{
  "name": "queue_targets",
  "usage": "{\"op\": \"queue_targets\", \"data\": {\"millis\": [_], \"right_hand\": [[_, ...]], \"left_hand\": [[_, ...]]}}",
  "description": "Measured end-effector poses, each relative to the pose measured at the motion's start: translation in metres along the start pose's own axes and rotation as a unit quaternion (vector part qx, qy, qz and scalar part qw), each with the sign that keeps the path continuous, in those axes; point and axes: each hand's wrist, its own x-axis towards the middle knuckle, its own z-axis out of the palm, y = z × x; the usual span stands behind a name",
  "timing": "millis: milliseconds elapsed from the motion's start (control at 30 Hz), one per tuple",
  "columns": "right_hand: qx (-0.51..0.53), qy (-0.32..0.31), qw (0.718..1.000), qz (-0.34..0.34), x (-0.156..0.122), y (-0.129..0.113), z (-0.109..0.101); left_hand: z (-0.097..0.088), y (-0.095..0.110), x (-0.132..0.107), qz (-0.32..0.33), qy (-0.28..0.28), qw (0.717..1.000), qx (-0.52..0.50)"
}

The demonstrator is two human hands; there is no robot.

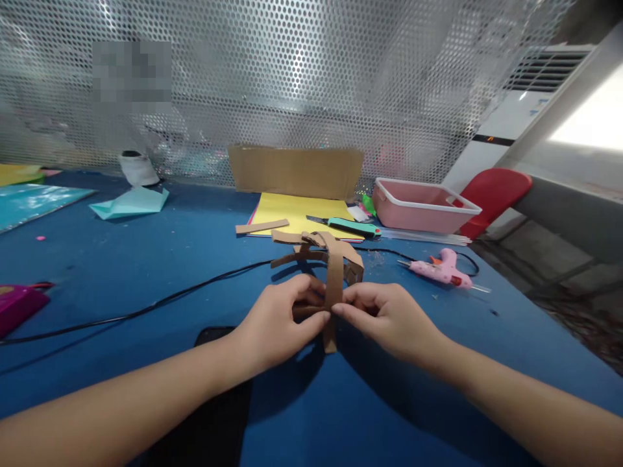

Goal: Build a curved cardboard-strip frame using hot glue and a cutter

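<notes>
Squarely between the left hand and the right hand, both equally near and pinching it by thumb and fingers, the cardboard frame sits with its front strip's long axis running down toward the wearer.

Cardboard frame above middle of surface, between left hand and right hand. Behind frame: paper stack, cutter and loose strip partly on it; cardboard sheet upright farther back. Right: glue gun, basket behind. Back left: folded paper.
</notes>
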Motion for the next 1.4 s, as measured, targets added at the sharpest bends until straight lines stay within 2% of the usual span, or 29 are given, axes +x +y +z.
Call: {"op": "queue_targets", "data": {"millis": [333, 533, 667, 767, 967, 1233, 1400], "right_hand": [[-0.027, -0.008, 1.000, 0.007, -0.001, 0.007, 0.008], [-0.030, -0.014, 0.999, -0.003, -0.001, 0.009, 0.008], [-0.041, -0.017, 0.999, -0.028, -0.001, 0.011, 0.007], [-0.069, -0.023, 0.996, -0.053, -0.002, 0.013, 0.005], [-0.092, -0.057, 0.989, -0.098, -0.006, 0.015, 0.002], [-0.144, -0.031, 0.983, -0.111, -0.004, 0.015, 0.006], [-0.127, -0.033, 0.985, -0.114, -0.005, 0.018, 0.007]], "left_hand": [[0.002, 0.000, 0.004, 0.012, -0.027, 0.987, 0.158], [0.003, -0.004, 0.005, -0.002, -0.031, 0.982, 0.187], [0.003, -0.003, 0.005, -0.007, -0.033, 0.987, 0.157], [0.004, -0.002, 0.005, 0.011, -0.028, 0.987, 0.157], [0.004, 0.000, 0.006, 0.044, -0.013, 0.974, 0.221], [0.007, -0.001, 0.004, -0.013, -0.014, 0.979, 0.202], [0.009, 0.000, 0.005, 0.005, -0.012, 0.964, 0.267]]}}
